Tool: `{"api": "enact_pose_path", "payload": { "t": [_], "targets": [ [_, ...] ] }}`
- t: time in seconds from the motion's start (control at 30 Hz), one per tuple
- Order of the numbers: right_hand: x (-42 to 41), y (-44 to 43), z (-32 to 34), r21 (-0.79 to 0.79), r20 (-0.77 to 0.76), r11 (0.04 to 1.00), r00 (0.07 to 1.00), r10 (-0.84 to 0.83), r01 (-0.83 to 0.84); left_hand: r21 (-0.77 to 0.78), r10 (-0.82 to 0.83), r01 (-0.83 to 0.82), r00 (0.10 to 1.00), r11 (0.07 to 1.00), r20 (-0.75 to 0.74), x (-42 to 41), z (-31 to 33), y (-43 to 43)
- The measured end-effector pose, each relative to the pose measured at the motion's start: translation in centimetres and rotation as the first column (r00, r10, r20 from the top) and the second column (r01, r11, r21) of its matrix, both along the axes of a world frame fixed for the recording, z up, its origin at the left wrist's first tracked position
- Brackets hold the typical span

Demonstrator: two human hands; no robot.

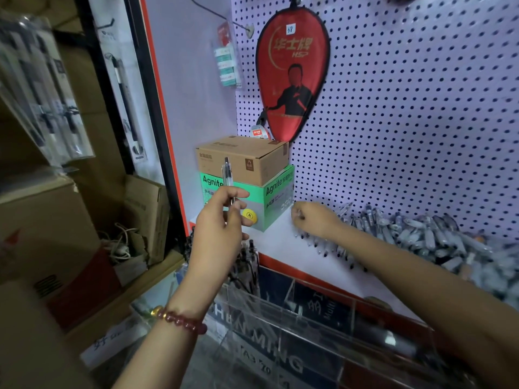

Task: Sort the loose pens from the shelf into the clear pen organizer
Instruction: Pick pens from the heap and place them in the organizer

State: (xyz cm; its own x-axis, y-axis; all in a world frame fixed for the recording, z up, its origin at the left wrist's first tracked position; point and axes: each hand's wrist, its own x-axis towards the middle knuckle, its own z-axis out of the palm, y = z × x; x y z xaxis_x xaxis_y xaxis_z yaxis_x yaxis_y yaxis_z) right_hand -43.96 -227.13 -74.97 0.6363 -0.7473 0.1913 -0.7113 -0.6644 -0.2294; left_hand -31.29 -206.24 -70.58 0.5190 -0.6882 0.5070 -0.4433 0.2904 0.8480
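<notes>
Pinching 1 pen (227,175) upright, left hand (219,223) could let it slip; right hand (314,220), grip unclear, may scatter pens (373,217) beside its fingers

I see a white shelf (280,240) with a red front edge. A green box (252,203) stands on it just left of the right hand (314,220). Pens (438,240) lie heaped to that hand's right, with a few under its wrist.
</notes>
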Motion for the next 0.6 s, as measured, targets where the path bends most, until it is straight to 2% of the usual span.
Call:
{"api": "enact_pose_path", "payload": {
  "t": [0.07,0.13,0.23,0.3,0.37,0.43,0.53,0.6],
  "targets": [
    [-0.8,1.3,1.4,0.005,0.127,0.999,0.991,-0.045,0.044,0.006,-0.009,0.009,1.0,1.0,-0.016,-0.1,0.1,0.1],
    [-1.6,3.4,3.1,-0.058,0.191,0.997,0.981,-0.045,0.057,0.011,-0.032,0.032,0.998,0.999,-0.047,-0.4,0.2,0.4],
    [-3.2,7.7,5.3,-0.283,0.294,0.957,0.955,0.025,0.062,0.024,-0.092,0.095,0.991,0.995,-0.097,-1.0,0.3,0.7],
    [-3.9,11.0,6.1,-0.389,0.436,0.919,0.892,0.116,0.071,0.036,-0.118,0.123,0.987,0.992,-0.108,-1.5,0.4,0.9],
    [-4.1,14.2,6.5,-0.36,0.57,0.931,0.804,0.171,0.057,0.065,-0.151,0.16,0.98,0.985,-0.133,-1.9,0.4,1.2],
    [-3.9,16.6,6.3,-0.291,0.631,0.956,0.745,0.215,-0.03,0.076,-0.209,0.233,0.948,0.97,-0.24,-2.4,0.6,1.6],
    [-3.3,18.7,5.1,-0.182,0.669,0.961,0.69,0.276,-0.208,0.041,-0.275,0.315,0.88,0.948,-0.387,-2.8,0.8,2.2],
    [-3.2,19.5,4.5,-0.127,0.667,0.959,0.694,0.272,-0.253,-0.001,-0.309,0.346,0.837,0.938,-0.451,-3.1,0.9,2.5]
  ]
}}
